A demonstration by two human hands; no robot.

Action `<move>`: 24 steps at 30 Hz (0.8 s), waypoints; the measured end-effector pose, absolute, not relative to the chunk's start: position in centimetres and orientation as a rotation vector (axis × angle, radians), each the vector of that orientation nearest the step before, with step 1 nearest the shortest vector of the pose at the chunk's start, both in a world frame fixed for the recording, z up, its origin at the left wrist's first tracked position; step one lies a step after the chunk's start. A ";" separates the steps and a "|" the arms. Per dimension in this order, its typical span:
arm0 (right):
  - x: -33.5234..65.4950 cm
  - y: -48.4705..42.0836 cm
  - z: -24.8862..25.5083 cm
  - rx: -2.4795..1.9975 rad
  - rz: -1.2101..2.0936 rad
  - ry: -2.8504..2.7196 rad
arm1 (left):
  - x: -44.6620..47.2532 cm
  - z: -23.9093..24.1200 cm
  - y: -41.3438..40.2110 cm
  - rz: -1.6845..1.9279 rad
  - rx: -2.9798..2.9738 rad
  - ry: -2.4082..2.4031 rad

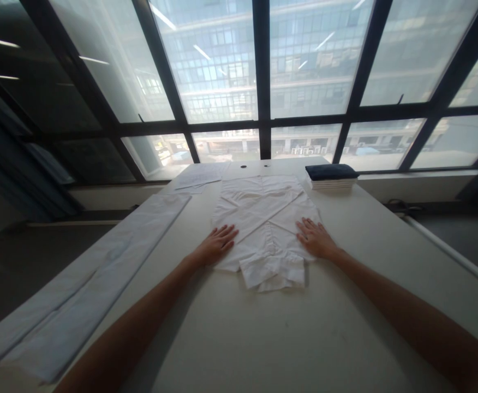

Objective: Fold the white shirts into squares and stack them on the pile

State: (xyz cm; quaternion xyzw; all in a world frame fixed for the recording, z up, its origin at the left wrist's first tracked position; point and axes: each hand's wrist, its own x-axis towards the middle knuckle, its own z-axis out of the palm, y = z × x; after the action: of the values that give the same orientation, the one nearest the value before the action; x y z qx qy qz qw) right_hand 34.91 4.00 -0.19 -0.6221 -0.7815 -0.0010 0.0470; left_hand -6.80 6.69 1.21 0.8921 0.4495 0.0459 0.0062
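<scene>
A white shirt (259, 210) lies on the white table (239, 333), its sides folded inward and its sleeves crossing over the body. Toward me, the sleeve ends or cuffs overlap below a short gathered strip. My left hand (219, 244) rests flat on the shirt's left edge, fingers stretched and slightly spread. On the opposite edge, my right hand (315, 238) also lies flat with its fingers apart. Neither hand grips the cloth. Wrinkles and diagonal fold lines run across the fabric between them.
A stack of folded white clothes (333, 184) with a dark folded garment (331, 172) on top sits at the far right. Sheets of paper (200, 176) lie at the far left. Long white cloth (100, 267) covers the left table edge. Large windows (218, 60) stand beyond.
</scene>
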 end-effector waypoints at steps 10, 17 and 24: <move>34.9 3.9 -0.5 -1.894 0.017 -2.336 | -6.1 0.9 5.8 0.182 2.740 1.485; 34.7 3.8 -0.2 -1.928 0.001 -2.330 | -5.9 0.7 5.5 0.133 2.769 1.482; 34.0 5.2 0.4 -1.894 -0.140 -2.205 | -5.7 1.5 6.7 0.270 2.699 1.507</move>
State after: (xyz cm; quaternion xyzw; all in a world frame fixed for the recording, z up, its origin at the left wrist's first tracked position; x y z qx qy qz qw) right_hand 34.00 5.18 0.37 -0.6465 -0.7526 -0.0478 0.1157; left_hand -5.67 6.68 1.47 0.8696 0.4857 0.0870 0.0194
